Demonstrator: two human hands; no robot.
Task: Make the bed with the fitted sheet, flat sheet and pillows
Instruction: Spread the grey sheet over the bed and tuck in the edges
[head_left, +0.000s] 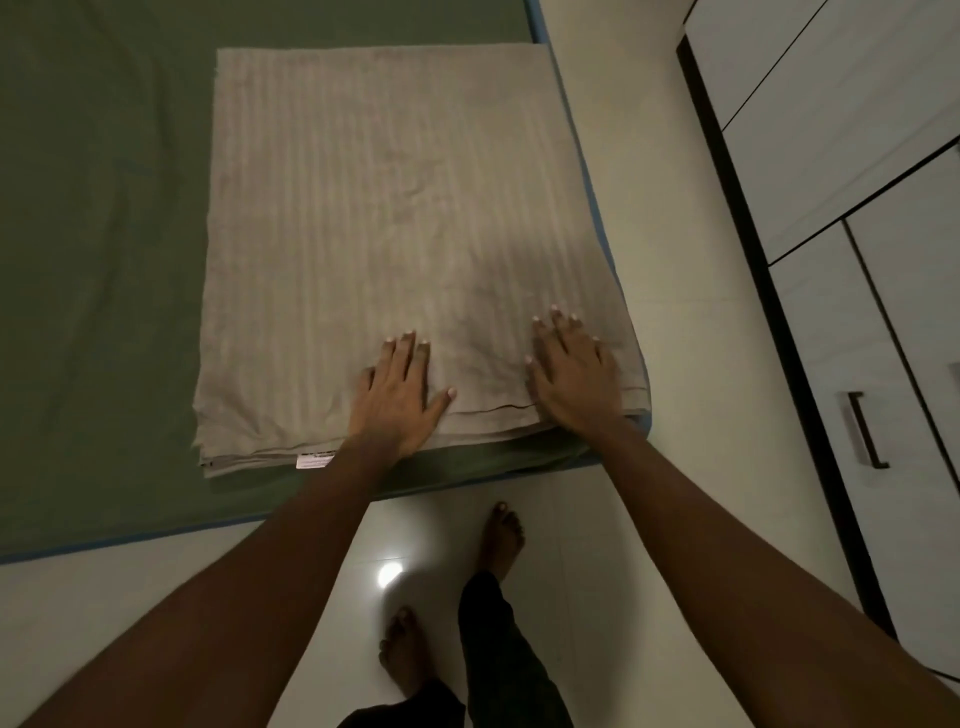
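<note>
While both hands lie flat on it, the folded sheet (395, 218) rests on the near right corner of the bed (130, 538). It lies on top of a green sheet (98, 260) that covers the mattress. The folded sheet forms a rectangle whose long axis runs away from the person, along the bed's right side. Its short near edge lies almost along the foot of the bed. The cloth is beige, woven with faint lengthwise stripes and lightly creased near the middle. At the near edge the stacked layers show, and a small white label (313, 461) sticks out at the lower left.

The left hand (397, 397) presses palm down on the sheet just inside that near edge, with straight fingers pointing away and the thumb spread to the right. The right hand (574, 376) lies beside it, closer to the near right corner, and its fingers are also straight and slightly fanned. Neither hand pinches any cloth.

The green sheet is smooth with a few soft wrinkles, and a thin blue edge shows beneath it. A glossy white floor (649, 364) surrounds the bed and reflects a round light (389, 574). Two bare feet (501, 535) and a dark trouser leg (493, 623) stand on it. On the right is a white wardrobe (857, 182) with dark trim and a dark handle (865, 431).
</note>
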